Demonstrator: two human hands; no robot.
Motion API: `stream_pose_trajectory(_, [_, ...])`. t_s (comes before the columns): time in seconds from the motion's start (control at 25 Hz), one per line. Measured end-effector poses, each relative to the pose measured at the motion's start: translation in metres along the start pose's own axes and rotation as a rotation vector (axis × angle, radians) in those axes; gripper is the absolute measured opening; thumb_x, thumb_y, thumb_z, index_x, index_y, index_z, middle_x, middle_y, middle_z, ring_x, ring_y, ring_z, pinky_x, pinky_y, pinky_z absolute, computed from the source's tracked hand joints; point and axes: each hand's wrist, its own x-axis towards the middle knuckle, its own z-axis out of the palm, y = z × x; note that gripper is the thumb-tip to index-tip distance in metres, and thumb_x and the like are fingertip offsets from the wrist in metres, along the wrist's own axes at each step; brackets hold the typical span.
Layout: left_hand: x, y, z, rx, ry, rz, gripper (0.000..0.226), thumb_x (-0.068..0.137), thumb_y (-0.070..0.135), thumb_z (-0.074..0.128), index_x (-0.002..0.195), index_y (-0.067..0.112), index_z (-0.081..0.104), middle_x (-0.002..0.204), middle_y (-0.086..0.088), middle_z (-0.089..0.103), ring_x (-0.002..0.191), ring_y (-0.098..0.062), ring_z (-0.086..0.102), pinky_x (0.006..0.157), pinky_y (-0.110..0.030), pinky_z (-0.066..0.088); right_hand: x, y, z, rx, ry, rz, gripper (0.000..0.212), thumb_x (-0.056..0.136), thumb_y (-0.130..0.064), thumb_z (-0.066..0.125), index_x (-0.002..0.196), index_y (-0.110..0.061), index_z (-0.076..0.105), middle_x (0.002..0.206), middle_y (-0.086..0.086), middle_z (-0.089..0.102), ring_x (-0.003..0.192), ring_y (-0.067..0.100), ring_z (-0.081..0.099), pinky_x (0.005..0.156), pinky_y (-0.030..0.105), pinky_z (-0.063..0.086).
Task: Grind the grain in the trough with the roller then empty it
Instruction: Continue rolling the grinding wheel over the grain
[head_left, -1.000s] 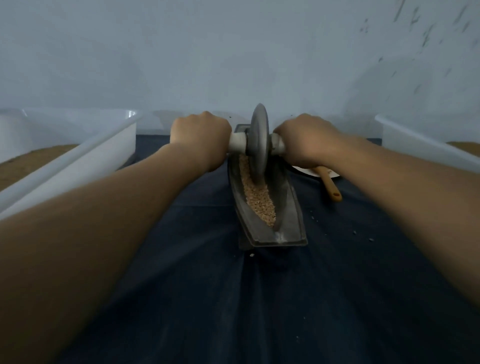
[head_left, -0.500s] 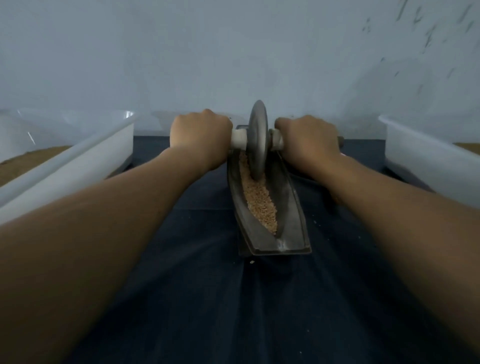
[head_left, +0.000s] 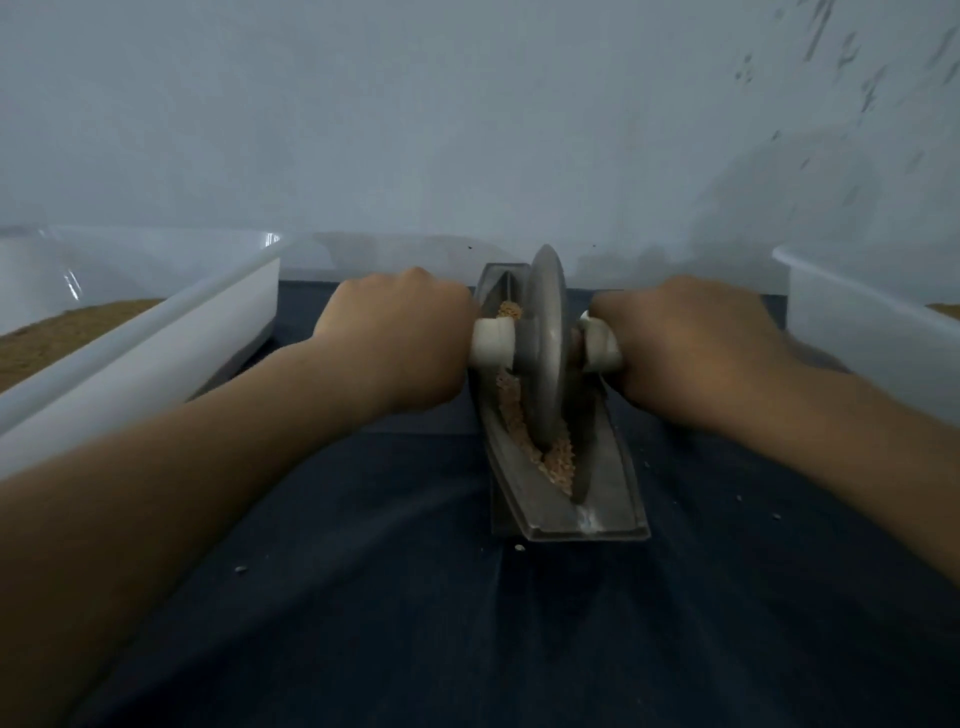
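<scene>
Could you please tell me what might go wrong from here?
Grain is heaped at the roller's near side, so a pull toward the near end may push it over the trough's low lip onto the cloth, where stray grains lie. Both the left hand and right hand grip the handles, so nothing steadies the narrow trough; it could slide or tip.

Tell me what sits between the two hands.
In the head view, between the left hand and the right hand stands the roller's grey metal disc, upright on its white handle, its lower edge in the tan grain inside the grey metal trough.
</scene>
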Motion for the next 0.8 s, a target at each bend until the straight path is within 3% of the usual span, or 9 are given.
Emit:
stream_pose_trajectory(0.08, [0.028, 0.005, 0.011, 0.030, 0.009, -0.075, 0.014, 0.087, 0.030, 0.063, 0.100, 0.027, 0.066, 0.077, 0.001, 0.053, 0.059, -0.020, 0.047, 0.052, -0.031, 0.035, 0.035, -0.005, 0.021, 0.051, -0.011, 0.104, 0.021, 0.084, -0.027, 0.067, 0.084, -0.029, 0.046, 0.072, 0.001, 0.051, 0.066, 0.030, 0.056, 0.050, 0.028, 0.026])
stream_pose_trajectory(0.24, [0.040, 0.003, 0.015, -0.068, -0.067, -0.158, 0.017, 0.091, 0.025, 0.058, 0.106, 0.022, 0.065, 0.094, -0.005, 0.060, 0.079, -0.028, 0.059, 0.064, -0.037, 0.041, 0.072, -0.015, 0.020, 0.013, -0.013, 0.104, 0.010, 0.091, -0.017, 0.062, 0.099, -0.021, 0.059, 0.090, 0.009, 0.061, 0.082, 0.033, 0.060, 0.055, 0.031, 0.025])
stream_pose_trajectory(0.32, [0.016, 0.005, 0.010, -0.077, -0.062, -0.121, 0.014, 0.090, 0.025, 0.058, 0.102, 0.026, 0.064, 0.086, -0.002, 0.057, 0.073, -0.025, 0.057, 0.060, -0.035, 0.040, 0.050, -0.013, 0.009, 0.040, -0.043, 0.042, 0.011, 0.089, -0.019, 0.063, 0.097, -0.025, 0.057, 0.083, 0.005, 0.057, 0.075, 0.030, 0.056, 0.053, 0.031, 0.024])
stream_pose_trajectory(0.44, [-0.024, 0.001, -0.007, 0.034, 0.168, 0.055, 0.009, 0.073, 0.030, 0.068, 0.079, 0.032, 0.061, 0.059, 0.008, 0.031, 0.045, -0.013, 0.027, 0.044, -0.023, 0.021, -0.006, -0.001, -0.007, 0.045, 0.046, -0.036, 0.022, 0.079, -0.027, 0.068, 0.083, -0.031, 0.047, 0.061, -0.008, 0.038, 0.052, 0.019, 0.037, 0.045, 0.022, 0.018])
stream_pose_trajectory(0.52, [-0.029, -0.002, -0.019, 0.061, 0.273, 0.136, 0.013, 0.060, 0.034, 0.072, 0.068, 0.032, 0.062, 0.054, 0.011, 0.017, 0.041, -0.008, 0.011, 0.045, -0.014, 0.012, -0.029, 0.004, -0.012, 0.053, 0.114, -0.062, 0.029, 0.069, -0.029, 0.070, 0.078, -0.031, 0.042, 0.053, -0.012, 0.028, 0.042, 0.016, 0.026, 0.044, 0.016, 0.014])
stream_pose_trajectory(0.56, [-0.026, -0.002, -0.017, 0.070, 0.237, 0.136, 0.011, 0.063, 0.034, 0.071, 0.070, 0.033, 0.063, 0.053, 0.011, 0.021, 0.040, -0.008, 0.014, 0.045, -0.014, 0.013, -0.027, 0.005, -0.010, 0.049, 0.118, -0.048, 0.031, 0.067, -0.028, 0.071, 0.077, -0.031, 0.041, 0.053, -0.012, 0.027, 0.041, 0.018, 0.027, 0.044, 0.015, 0.014])
stream_pose_trajectory(0.64, [-0.007, 0.000, 0.002, 0.029, 0.058, 0.034, 0.006, 0.079, 0.035, 0.066, 0.085, 0.033, 0.064, 0.062, 0.007, 0.041, 0.047, -0.014, 0.038, 0.045, -0.023, 0.026, -0.004, -0.001, 0.001, -0.001, 0.090, 0.021, 0.029, 0.073, -0.024, 0.075, 0.080, -0.029, 0.048, 0.057, -0.006, 0.035, 0.046, 0.024, 0.041, 0.046, 0.018, 0.016])
stream_pose_trajectory(0.72, [0.024, 0.001, 0.014, -0.026, -0.048, -0.103, 0.011, 0.088, 0.031, 0.061, 0.097, 0.027, 0.065, 0.076, 0.001, 0.052, 0.063, -0.023, 0.051, 0.055, -0.032, 0.036, 0.040, -0.009, 0.015, -0.011, 0.035, 0.086, 0.016, 0.084, -0.016, 0.069, 0.094, -0.022, 0.058, 0.076, 0.008, 0.056, 0.070, 0.034, 0.060, 0.050, 0.027, 0.023])
stream_pose_trajectory(0.8, [0.044, 0.003, 0.017, -0.072, -0.097, -0.183, 0.015, 0.091, 0.027, 0.060, 0.103, 0.020, 0.065, 0.081, -0.002, 0.053, 0.069, -0.025, 0.052, 0.062, -0.036, 0.039, 0.074, -0.013, 0.020, 0.011, -0.054, 0.113, 0.015, 0.090, -0.007, 0.059, 0.098, -0.020, 0.056, 0.100, 0.015, 0.062, 0.092, 0.038, 0.062, 0.061, 0.035, 0.033])
